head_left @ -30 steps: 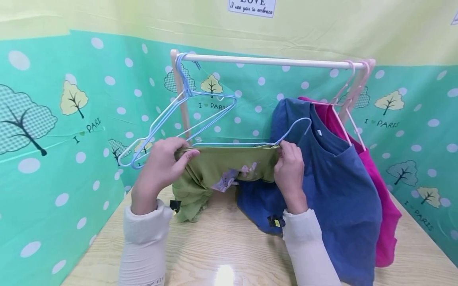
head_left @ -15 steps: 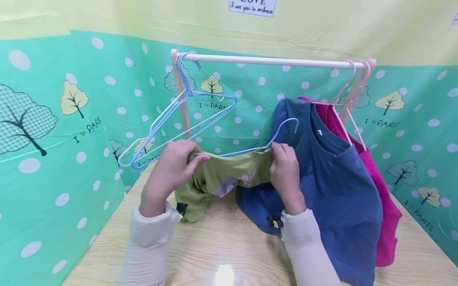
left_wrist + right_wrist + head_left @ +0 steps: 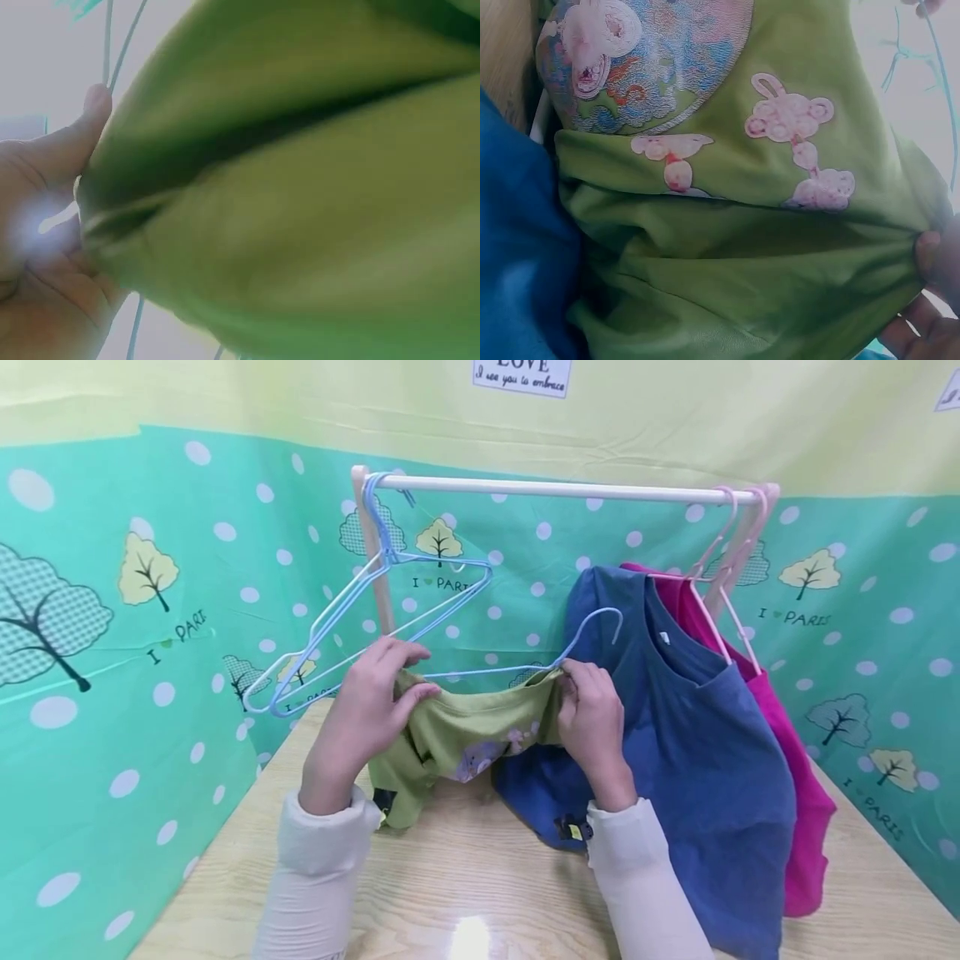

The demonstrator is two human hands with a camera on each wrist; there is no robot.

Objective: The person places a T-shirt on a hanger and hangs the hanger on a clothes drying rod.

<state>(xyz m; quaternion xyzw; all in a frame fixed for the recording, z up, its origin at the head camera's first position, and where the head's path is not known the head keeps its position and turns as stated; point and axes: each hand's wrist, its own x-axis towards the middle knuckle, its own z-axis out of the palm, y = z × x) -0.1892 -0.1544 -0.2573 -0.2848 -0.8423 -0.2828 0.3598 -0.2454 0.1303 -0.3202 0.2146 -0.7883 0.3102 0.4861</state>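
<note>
A green shirt [image 3: 487, 718] with a printed picture and pink knot shapes hangs between both hands over the table. My left hand [image 3: 360, 718] pinches the left end of its upper edge between thumb and fingers. At the right end of that edge, beside the base of a light blue hanger's hook [image 3: 594, 620], my right hand [image 3: 596, 718] pinches the cloth. The hanger's bar shows just above the sagging fabric, and its lower part is hidden behind the shirt. Folds of the shirt [image 3: 705, 240] gather toward the pinching fingers in the right wrist view.
A rack's white rail [image 3: 540, 487] crosses behind the hands. Blue and white hangers [image 3: 386, 560] hang bare at its left end. A dark blue shirt [image 3: 720, 793] and a magenta garment [image 3: 806, 827] hang from pink hangers at the right, close to my right hand.
My left hand has moved right, closer to the right hand, which has shifted slightly left with the hanger's hook. The shirt's upper edge was taut and now sags below the hanger's bar.
</note>
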